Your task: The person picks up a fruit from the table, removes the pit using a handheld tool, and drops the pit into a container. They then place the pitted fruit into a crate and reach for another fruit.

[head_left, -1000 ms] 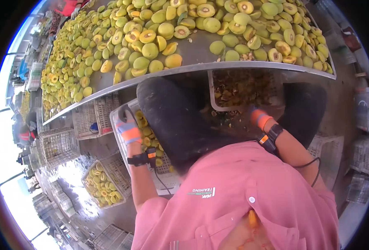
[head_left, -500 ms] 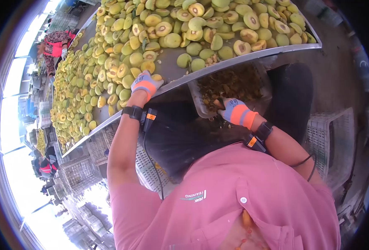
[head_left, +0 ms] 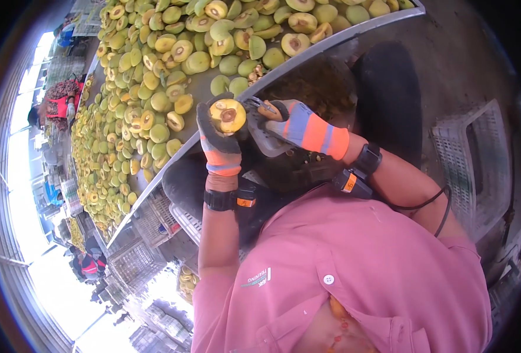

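Note:
My left hand point(head_left: 220, 144), in a grey and orange work glove with a dark palm, holds up a halved yellow-green stone fruit point(head_left: 232, 112). Its cut face is turned up, with the brown pit area in the middle. Close to its right, my right hand point(head_left: 301, 125), gloved the same way, is closed around a small tool with a wooden handle point(head_left: 269, 110). The tool's metal end points at the fruit half. Both hands are just off the metal rim point(head_left: 307, 54) of a sloping table heaped with halved fruit point(head_left: 166, 88).
Below the table edge, between my knees, a plastic bin point(head_left: 270, 146) holds brown scraps. A pale slatted crate point(head_left: 472, 159) stands at the right, with more crates point(head_left: 134, 259) at lower left. A person in a red vest point(head_left: 60, 107) works along the table's far left side.
My left hand has moved from the table's edge toward my right hand, now with a fruit half in it. My right hand has risen and shifted left with the tool. The view has turned somewhat.

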`<move>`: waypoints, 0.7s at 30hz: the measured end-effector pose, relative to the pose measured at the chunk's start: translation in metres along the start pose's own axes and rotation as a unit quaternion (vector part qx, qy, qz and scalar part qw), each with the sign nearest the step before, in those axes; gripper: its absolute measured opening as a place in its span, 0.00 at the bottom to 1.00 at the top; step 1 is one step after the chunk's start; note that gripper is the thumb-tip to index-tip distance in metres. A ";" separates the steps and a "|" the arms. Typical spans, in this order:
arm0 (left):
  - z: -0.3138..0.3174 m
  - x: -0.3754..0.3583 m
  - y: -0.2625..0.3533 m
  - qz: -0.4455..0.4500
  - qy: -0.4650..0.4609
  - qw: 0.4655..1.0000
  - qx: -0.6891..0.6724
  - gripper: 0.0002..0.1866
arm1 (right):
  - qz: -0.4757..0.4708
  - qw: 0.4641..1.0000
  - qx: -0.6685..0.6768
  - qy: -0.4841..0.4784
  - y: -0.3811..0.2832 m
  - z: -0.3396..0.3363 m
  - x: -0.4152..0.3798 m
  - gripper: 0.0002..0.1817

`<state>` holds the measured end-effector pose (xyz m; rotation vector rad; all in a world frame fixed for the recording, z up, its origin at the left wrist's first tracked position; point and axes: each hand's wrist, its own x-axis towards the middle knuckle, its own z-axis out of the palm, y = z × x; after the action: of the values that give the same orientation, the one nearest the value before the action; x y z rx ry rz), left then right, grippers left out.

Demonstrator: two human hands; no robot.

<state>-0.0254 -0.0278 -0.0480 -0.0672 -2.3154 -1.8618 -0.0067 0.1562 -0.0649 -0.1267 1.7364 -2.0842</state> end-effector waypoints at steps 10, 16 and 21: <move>0.029 -0.013 -0.001 -0.002 -0.041 0.999 0.003 0.24 | 0.009 0.993 -0.115 0.032 0.002 -0.001 -0.003 0.15; 0.051 -0.015 0.005 -0.076 0.037 0.985 -0.153 0.19 | 0.012 0.997 -0.079 0.020 0.020 0.005 0.002 0.11; 0.042 -0.011 -0.002 0.123 -0.017 0.987 0.098 0.13 | 0.064 0.997 0.032 -0.030 0.029 0.007 0.003 0.11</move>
<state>-0.0188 0.0133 -0.0604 -0.3436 -2.3744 -1.5221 0.0005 0.1450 -0.0920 -0.0574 1.5986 -2.0203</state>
